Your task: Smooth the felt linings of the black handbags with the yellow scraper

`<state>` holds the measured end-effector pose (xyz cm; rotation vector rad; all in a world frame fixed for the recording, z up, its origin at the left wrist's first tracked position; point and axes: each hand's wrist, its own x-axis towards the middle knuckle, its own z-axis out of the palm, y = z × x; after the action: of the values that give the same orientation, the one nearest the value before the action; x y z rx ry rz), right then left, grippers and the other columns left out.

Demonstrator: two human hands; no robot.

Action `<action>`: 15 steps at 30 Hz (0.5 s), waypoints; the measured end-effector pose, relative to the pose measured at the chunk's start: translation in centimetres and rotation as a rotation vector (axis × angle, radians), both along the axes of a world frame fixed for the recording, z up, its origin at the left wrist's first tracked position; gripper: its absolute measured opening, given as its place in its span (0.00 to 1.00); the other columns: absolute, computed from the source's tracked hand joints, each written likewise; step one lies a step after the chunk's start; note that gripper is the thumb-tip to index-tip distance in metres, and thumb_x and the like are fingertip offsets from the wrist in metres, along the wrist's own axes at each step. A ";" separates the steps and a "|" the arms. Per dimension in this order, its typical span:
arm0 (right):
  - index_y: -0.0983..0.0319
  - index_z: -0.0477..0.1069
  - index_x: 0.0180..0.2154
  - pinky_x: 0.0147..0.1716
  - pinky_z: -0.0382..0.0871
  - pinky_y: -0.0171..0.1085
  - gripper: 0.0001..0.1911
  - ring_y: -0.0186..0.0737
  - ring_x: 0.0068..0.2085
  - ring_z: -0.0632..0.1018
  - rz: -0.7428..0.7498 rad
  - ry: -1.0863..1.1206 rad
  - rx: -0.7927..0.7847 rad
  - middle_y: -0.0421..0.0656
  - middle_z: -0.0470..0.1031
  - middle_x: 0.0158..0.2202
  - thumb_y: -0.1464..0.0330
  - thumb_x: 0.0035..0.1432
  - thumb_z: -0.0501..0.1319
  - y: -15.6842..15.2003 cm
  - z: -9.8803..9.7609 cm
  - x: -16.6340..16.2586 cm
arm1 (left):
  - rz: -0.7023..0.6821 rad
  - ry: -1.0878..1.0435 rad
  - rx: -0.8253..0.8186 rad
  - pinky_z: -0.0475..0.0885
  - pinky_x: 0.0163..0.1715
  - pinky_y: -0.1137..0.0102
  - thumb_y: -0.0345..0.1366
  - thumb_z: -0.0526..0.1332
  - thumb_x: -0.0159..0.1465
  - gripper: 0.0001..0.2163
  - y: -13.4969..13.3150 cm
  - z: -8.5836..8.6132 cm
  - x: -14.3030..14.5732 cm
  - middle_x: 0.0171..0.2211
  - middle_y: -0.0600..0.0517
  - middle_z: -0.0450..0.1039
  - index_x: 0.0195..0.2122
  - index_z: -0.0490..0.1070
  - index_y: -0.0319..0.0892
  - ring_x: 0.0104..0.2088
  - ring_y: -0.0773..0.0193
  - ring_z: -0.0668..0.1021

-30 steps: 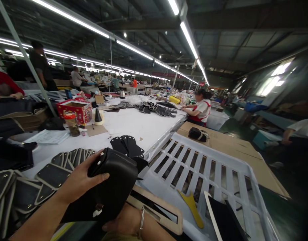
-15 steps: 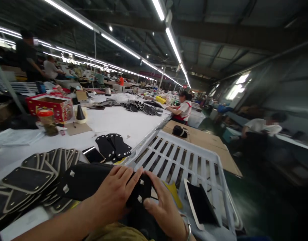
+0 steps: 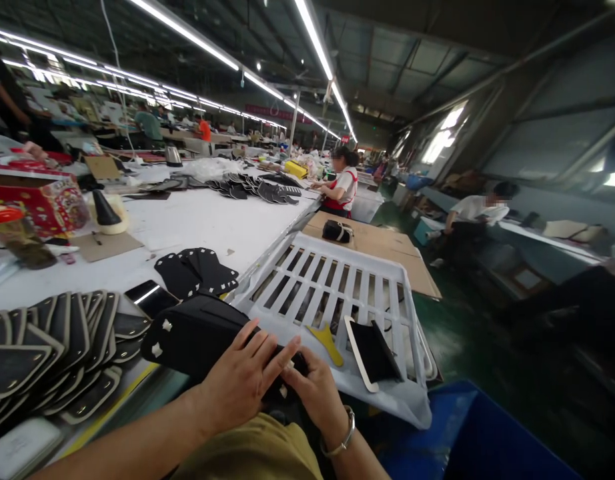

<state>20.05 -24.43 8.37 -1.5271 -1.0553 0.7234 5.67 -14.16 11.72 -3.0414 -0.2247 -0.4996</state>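
A black leather bag (image 3: pixel 197 337) with small white tabs lies across the table's near edge. My left hand (image 3: pixel 240 383) rests over its right end with the fingers closed around it. Under and beside that hand, my right hand (image 3: pixel 312 393), with a metal bracelet on the wrist, pinches the same end of the bag. To the left, several flat black panels with pale edging (image 3: pixel 52 350) fan out on the white table (image 3: pixel 197 223). A smaller stack of black cut pieces (image 3: pixel 197 270) sits just beyond the bag.
A white slatted crate lid (image 3: pixel 332 287) to the right holds a yellow tool (image 3: pixel 330 343) and a black panel (image 3: pixel 372 350). A phone (image 3: pixel 147 297), a red box (image 3: pixel 35 200), a black cone (image 3: pixel 105 210) and a jar stand on the table. A seated person in a red apron (image 3: pixel 340 187) works farther along; others sit at right.
The bag went from being held up in my left hand to lying flat at the table edge with both hands on its right end. My view has swung to the right.
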 end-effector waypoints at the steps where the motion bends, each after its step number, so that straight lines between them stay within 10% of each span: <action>1: 0.62 0.73 0.38 0.35 0.67 0.34 0.14 0.36 0.33 0.73 0.002 0.004 -0.005 0.40 0.75 0.32 0.61 0.52 0.64 0.2 0.2 0.0 | 0.003 -0.012 0.003 0.43 0.59 0.48 0.38 0.59 0.57 0.37 0.0 0.0 0.0 0.48 0.43 0.67 0.65 0.43 0.40 0.51 0.50 0.66; 9: 0.64 0.74 0.36 0.29 0.67 0.33 0.16 0.37 0.30 0.72 0.012 0.107 -0.096 0.40 0.74 0.29 0.59 0.48 0.65 1.1 1.2 0.3 | 0.076 -0.160 -0.096 0.37 0.61 0.48 0.61 0.60 0.51 0.47 6.7 2.0 -5.1 0.61 0.42 0.57 0.66 0.44 0.43 0.60 0.46 0.58; 15: 0.63 0.75 0.38 0.36 0.70 0.37 0.21 0.45 0.36 0.76 0.009 0.068 -0.152 0.43 0.77 0.31 0.54 0.48 0.62 1.5 0.6 2.3 | 0.341 -0.375 -0.791 0.58 0.58 0.59 0.47 0.63 0.56 0.31 10.8 2.5 -10.8 0.59 0.46 0.61 0.59 0.60 0.45 0.58 0.51 0.64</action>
<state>22.35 -22.92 8.95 -1.6159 -0.9749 0.8721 -5.09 -3.36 14.21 -3.4460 -1.1933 -1.1803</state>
